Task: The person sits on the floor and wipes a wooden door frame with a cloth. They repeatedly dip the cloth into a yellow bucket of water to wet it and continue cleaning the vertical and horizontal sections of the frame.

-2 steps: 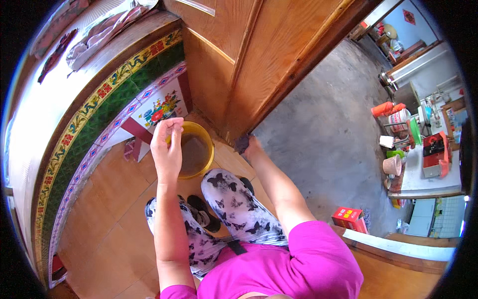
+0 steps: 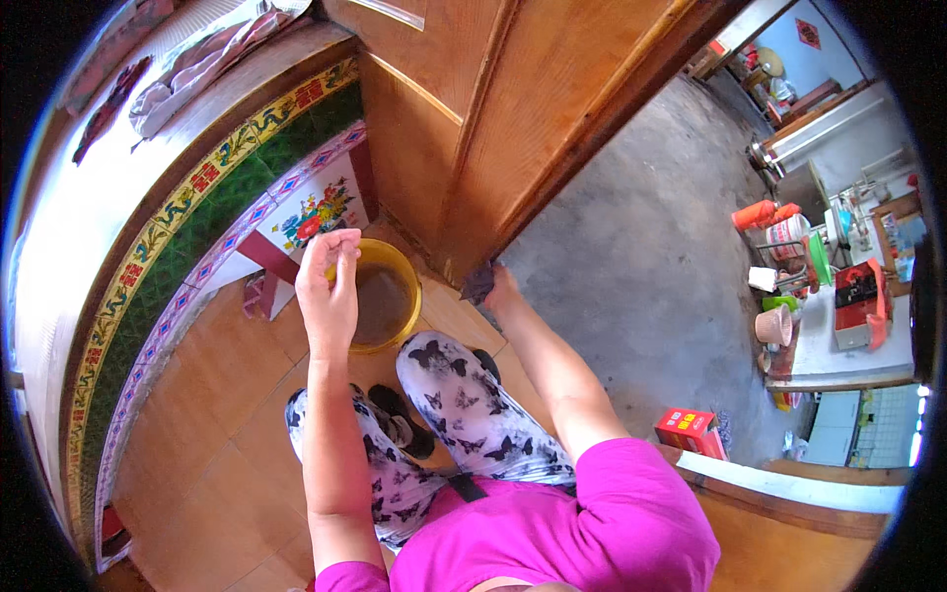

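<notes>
Right hand presses dark cloth against wooden door; red box nearby.

Glossy yellow plastic basin (murky water), varnished wood door, rough concrete floor, dark cloth.

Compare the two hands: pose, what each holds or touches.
The left hand is raised over the yellow basin, fingers pinched together, nothing plainly in it; the right hand is down low, pressing a dark cloth against the base of the wooden door. The left forearm rises upright in view; the right stretches forward at a slant. Both are bare.
</notes>
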Demonstrator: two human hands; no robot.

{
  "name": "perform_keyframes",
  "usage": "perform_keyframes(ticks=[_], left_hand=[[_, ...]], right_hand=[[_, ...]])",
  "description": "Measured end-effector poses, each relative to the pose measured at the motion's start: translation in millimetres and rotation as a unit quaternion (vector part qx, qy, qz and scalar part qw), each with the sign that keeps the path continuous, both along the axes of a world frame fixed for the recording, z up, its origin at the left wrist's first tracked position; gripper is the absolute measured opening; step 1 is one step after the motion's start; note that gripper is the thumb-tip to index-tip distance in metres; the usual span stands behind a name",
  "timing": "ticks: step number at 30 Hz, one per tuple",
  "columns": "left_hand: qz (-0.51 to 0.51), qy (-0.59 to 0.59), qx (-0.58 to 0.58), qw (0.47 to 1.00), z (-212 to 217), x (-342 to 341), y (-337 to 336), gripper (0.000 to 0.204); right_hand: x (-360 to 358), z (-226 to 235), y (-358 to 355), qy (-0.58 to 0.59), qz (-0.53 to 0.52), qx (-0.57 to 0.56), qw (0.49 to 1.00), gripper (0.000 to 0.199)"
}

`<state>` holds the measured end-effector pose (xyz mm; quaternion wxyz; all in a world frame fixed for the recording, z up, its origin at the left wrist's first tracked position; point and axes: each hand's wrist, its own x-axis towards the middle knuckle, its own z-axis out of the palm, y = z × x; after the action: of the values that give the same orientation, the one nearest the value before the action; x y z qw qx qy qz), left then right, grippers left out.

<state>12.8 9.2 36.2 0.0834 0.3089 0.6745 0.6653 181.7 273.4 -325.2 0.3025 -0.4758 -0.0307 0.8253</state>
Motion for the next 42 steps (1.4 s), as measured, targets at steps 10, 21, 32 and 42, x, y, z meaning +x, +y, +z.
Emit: perform_keyframes(ticks=[10, 21, 32, 42], left_hand=[[-0.003, -0.009, 0.008, 1.0, 0, -6, 0, 0.012], [-0.033, -0.027, 0.037, 0.998, -24, -13, 11, 0.012], [-0.021, -0.018, 0.002, 1.0, -23, -12, 7, 0.012], [-0.027, -0.024, 0.015, 0.999, -21, -9, 13, 0.013]], right_hand=[[27, 330, -49, -0.042, 0.151, 0.182, 0.971, 0.029], [25, 563, -72, -0.083, -0.102, 0.777, 0.615, 0.031], [7, 380, -62, -0.47, -0.097, 0.811, 0.335, 0.053], [31, 444, -50, -0.372, -0.124, 0.824, 0.41, 0.043]])
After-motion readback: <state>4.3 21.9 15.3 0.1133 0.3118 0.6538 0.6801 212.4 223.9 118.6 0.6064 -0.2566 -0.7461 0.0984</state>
